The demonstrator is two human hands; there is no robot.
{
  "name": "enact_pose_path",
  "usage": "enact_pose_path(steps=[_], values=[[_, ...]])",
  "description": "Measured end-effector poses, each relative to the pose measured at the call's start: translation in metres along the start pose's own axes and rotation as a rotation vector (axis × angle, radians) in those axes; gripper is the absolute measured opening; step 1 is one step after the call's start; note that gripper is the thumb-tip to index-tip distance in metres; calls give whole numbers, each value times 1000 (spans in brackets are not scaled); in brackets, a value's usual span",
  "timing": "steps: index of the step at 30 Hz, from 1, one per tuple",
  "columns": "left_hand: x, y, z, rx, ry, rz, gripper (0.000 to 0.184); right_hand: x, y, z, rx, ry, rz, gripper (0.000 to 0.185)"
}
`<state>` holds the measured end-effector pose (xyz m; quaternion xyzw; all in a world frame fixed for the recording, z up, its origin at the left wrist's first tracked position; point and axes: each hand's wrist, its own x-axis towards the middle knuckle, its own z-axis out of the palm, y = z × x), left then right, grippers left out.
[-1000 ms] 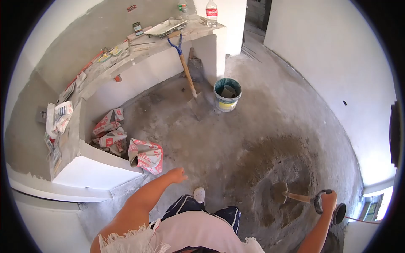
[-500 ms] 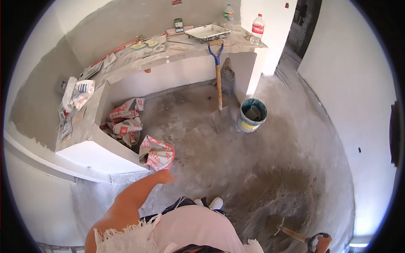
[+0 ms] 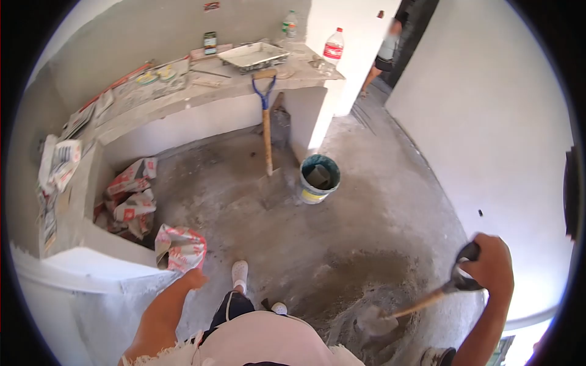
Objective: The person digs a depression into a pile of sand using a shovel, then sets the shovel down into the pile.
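My right hand (image 3: 492, 261) is closed round the black grip of a shovel (image 3: 421, 303), whose wooden shaft slants down left to a blade on the dark, damp patch of floor (image 3: 360, 274). My left hand (image 3: 195, 279) is at the lower left, just below an open red and white paper bag (image 3: 183, 249); its fingers are blurred, and whether they touch the bag cannot be made out. One white shoe (image 3: 240, 273) is forward of the other below my body.
A second shovel (image 3: 267, 137) leans on the counter (image 3: 183, 100), near a bucket (image 3: 320, 178). Crumpled bags (image 3: 131, 195) lie in the counter's left recess. Bottles and a paint tray (image 3: 254, 56) stand on top. Another person (image 3: 387, 52) is in the doorway.
The view has shifted. My right hand has come up with the shovel handle, back into full view. My left hand is nearer the open bag. A person has appeared in the doorway.
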<state>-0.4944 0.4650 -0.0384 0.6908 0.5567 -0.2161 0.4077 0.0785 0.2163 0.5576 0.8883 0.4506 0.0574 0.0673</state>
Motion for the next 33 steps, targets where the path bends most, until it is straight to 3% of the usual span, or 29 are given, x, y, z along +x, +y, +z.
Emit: enact_pose_path(steps=[1, 3, 7, 8, 9, 13, 15, 16, 18, 20, 22, 24, 26, 28, 32, 33], values=[[9, 16, -9, 80, 59, 188, 47, 11, -33, -12, 40, -21, -64, 25], [-1, 95, -37, -23, 246, 339, 52, 27, -92, -30, 131, -183, -199, 24], [-46, 250, -103, -324, 75, 749, 68, 54, -183, -6, 28, -341, -510, 17], [-60, 280, -119, -330, 51, 906, 75, 63, -205, 3, 23, -489, -532, 19], [-70, 306, -129, -332, 126, 1022, 76, 72, -224, 19, 19, -527, -584, 19], [-31, 353, -128, -357, 320, 1250, 77, 109, -301, 86, 73, -591, -718, 20], [21, 348, -114, -358, 445, 1336, 55, 126, -338, 115, 140, -481, -813, 20], [28, 339, -126, -356, 447, 1325, 55, 134, -356, 123, 182, -419, -858, 21], [46, 317, -156, -506, 359, 1195, 38, 160, -388, 125, 228, -413, -902, 24], [106, 303, -161, -396, 466, 989, 27, 175, -410, 123, 272, -410, -949, 27], [96, 294, -223, -528, 510, 798, 36, 179, -423, 113, 425, 111, -998, 41], [134, 262, -251, -689, 484, 552, 50, 171, -415, 104, 486, 21, -921, 49], [194, 237, -282, -733, 597, -44, 60, 163, -396, 106, 544, -64, -841, 56], [198, 208, -320, -765, 568, 273, 44, 149, -368, 117, 535, -413, -506, 57], [227, 167, -346, -818, 589, 401, 36, 101, -278, 255, 453, -553, -180, 55], [228, 162, -349, -827, 578, 472, 31, 104, -274, 258, 455, -556, -184, 55]])
